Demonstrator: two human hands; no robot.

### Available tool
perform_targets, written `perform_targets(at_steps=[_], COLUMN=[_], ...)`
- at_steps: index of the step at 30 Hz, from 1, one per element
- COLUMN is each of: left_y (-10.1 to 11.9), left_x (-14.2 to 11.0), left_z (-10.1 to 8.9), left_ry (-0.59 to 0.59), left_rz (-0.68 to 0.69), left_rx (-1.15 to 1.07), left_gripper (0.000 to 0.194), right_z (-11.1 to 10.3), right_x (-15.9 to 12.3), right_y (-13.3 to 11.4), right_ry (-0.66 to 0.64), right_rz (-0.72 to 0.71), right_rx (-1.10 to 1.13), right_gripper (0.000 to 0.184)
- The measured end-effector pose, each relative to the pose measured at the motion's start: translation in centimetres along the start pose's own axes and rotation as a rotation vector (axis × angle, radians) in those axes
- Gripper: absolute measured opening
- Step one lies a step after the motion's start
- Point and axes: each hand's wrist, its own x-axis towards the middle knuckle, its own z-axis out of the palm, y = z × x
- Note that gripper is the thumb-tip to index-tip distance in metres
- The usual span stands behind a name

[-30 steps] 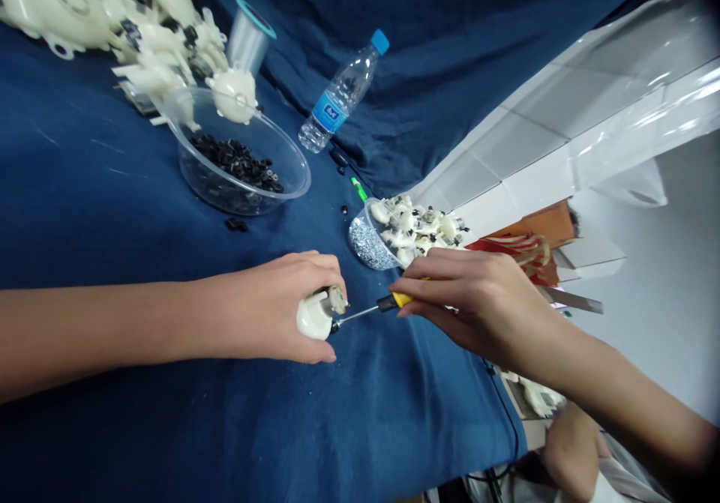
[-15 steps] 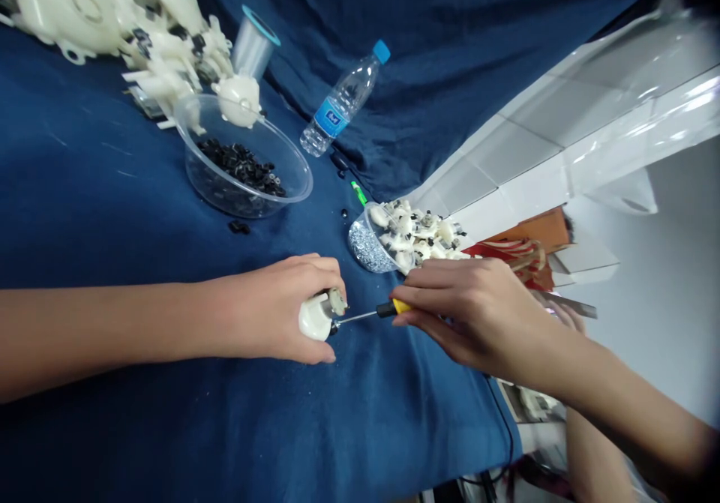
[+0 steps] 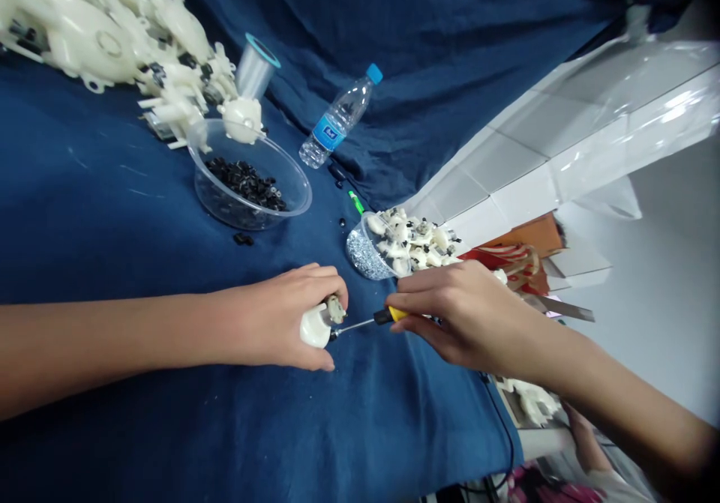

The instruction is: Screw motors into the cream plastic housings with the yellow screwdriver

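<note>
My left hand [image 3: 275, 323] is closed around a small white plastic part [image 3: 316, 324] with a little motor-like piece at its top, pressing it against the blue cloth [image 3: 112, 211]. My right hand [image 3: 461, 312] grips a small screwdriver [image 3: 374, 319] with a yellow and black handle. Its thin metal shaft points left, and the tip meets the white part.
A clear bowl of small black pieces [image 3: 247, 184] stands behind my left hand. A smaller clear tub [image 3: 388, 244] holds white parts and silvery screws. A water bottle [image 3: 337, 117], a grey cylinder [image 3: 254, 68] and a heap of white plastic housings [image 3: 124, 53] lie further back. The table edge drops off at right.
Both hands keep their grip and the screwdriver stays on the part. The view has shifted slightly, so everything sits a little lower in the picture.
</note>
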Motion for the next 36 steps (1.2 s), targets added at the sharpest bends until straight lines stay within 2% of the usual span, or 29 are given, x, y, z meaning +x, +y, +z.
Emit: perform_targets(at_steps=[5, 8, 10, 12, 16, 19, 23, 25, 27, 32, 36], left_y=[0.0, 0.2, 0.3, 0.4, 0.4, 0.3, 0.3, 0.4, 0.6, 0.9, 1.1], left_x=[0.0, -0.1, -0.1, -0.2, -0.2, -0.2, -0.3, -0.3, -0.4, -0.6, -0.7], left_z=[-0.1, -0.2, -0.3, -0.4, -0.3, -0.2, -0.3, -0.4, -0.6, -0.8, -0.5], left_ry=[0.005, -0.016, -0.021, -0.023, -0.017, -0.012, -0.024, -0.033, -0.048, -0.056, -0.022], left_rz=[0.026, 0.038, 0.034, 0.028, 0.028, 0.044, 0.063, 0.062, 0.055, 0.033, 0.008], left_rx=[0.008, 0.007, 0.001, 0.001, 0.019, 0.023, 0.015, 0.028, 0.047, 0.085, 0.097], left_gripper=[0.044, 0.045, 0.046, 0.047, 0.044, 0.044, 0.044, 0.043, 0.041, 0.037, 0.037], right_z=[-0.9, -1.2, -1.1, -0.9, -0.5, -0.5, -0.6, -0.6, -0.6, -0.4, -0.3], right_x=[0.4, 0.2, -0.2, -0.5, -0.6, -0.4, -0.4, -0.5, -0.6, -0.8, -1.2], right_y=[-0.4, -0.5, -0.6, -0.6, -1.0, -1.2, -0.9, -0.8, -0.8, -1.1, -1.3], right_ry=[-0.063, -0.044, 0.003, 0.023, 0.051, 0.02, 0.016, 0.035, 0.049, 0.103, 0.108], right_rz=[0.029, 0.087, 0.088, 0.058, 0.053, 0.074, 0.106, 0.1, 0.055, -0.004, 0.006], right_rx=[0.012, 0.098, 0.174, 0.21, 0.09, 0.074, 0.176, 0.207, 0.17, -0.134, -0.149], right_gripper=[0.023, 0.002, 0.012, 0.011, 0.026, 0.033, 0.01, 0.012, 0.01, 0.026, 0.018])
